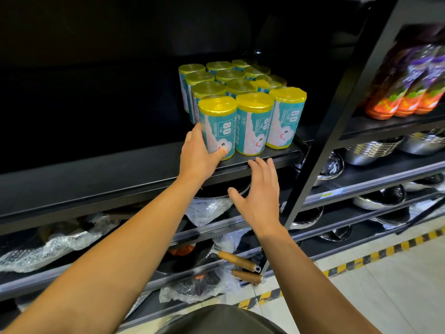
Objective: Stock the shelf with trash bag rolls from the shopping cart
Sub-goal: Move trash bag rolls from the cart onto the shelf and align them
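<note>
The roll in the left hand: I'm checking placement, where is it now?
In the head view, the roll stands upright at the shelf's front edge, leftmost of the front row, gripped by the left hand.

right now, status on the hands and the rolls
Left hand grips front-left roll on shelf. Right hand open, empty, below shelf edge. Nothing in the way.

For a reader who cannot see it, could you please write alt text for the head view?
The left hand grips the front-left trash bag roll standing upright on a black shelf among a block of matching rolls. The right hand is open and empty, its fingertips at the shelf's front edge.
</note>
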{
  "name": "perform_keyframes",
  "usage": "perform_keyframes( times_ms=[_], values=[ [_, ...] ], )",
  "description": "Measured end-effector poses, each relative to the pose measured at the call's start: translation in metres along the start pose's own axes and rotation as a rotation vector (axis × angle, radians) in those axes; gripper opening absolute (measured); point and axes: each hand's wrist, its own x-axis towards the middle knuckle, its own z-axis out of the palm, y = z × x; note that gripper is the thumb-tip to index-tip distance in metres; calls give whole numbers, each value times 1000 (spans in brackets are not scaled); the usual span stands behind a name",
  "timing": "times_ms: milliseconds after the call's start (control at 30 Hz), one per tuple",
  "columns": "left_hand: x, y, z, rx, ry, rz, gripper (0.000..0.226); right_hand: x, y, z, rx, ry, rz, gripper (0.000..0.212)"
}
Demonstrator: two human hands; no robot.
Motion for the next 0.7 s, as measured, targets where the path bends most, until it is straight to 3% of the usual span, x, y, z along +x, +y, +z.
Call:
perform_keyframes(
  times_ms=[167, 367, 700],
  values=[
    [-5, 1, -4, -9, -27, -3, 64, 0, -1, -4, -1, -31, 2, 80],
    [-24, -4, -25, 72, -45, -31, 76, -4, -14, -9, 94, -36, 11, 76],
    [-94, -43, -88, 334, -32, 22, 56, -40, -58, 6, 179, -184, -89, 70]
  ],
)
